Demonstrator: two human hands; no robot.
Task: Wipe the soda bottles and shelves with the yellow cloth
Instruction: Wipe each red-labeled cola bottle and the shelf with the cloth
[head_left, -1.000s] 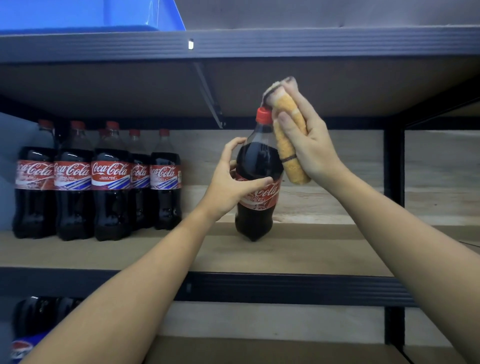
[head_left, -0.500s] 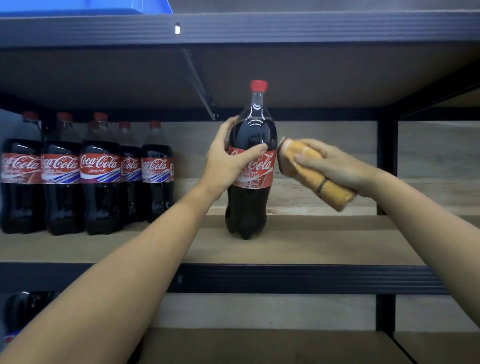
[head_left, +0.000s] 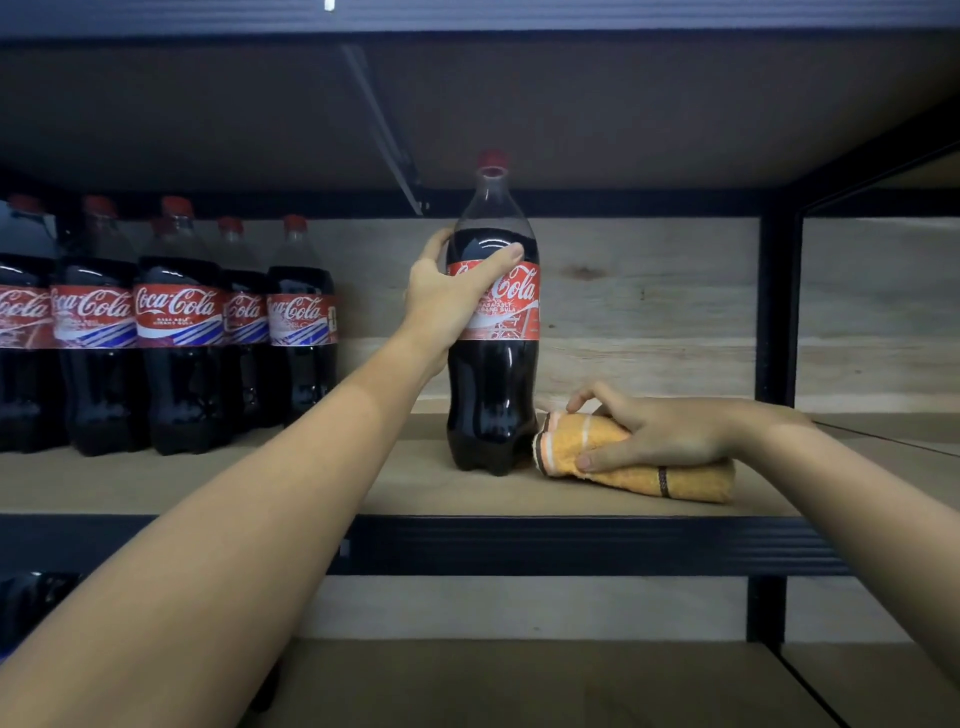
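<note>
R hand (head_left: 670, 434) grips the folded yellow cloth (head_left: 639, 465), pressed on the shelf (head_left: 415, 488) just beside the bottle (head_left: 493, 364) base, maybe touching it. L hand (head_left: 447, 296) wraps the upright bottle at its label. Further left, a row of bottles (head_left: 171, 332) stands near the back.

Left hand (head_left: 441, 296), arm extended forward and upward, thumb and fingers wrapped around the soda bottle (head_left: 493, 332) at its label. Right hand (head_left: 654, 431), forearm lower and nearly level, palm down on the yellow cloth (head_left: 639, 467), fingers curled over it.
</note>
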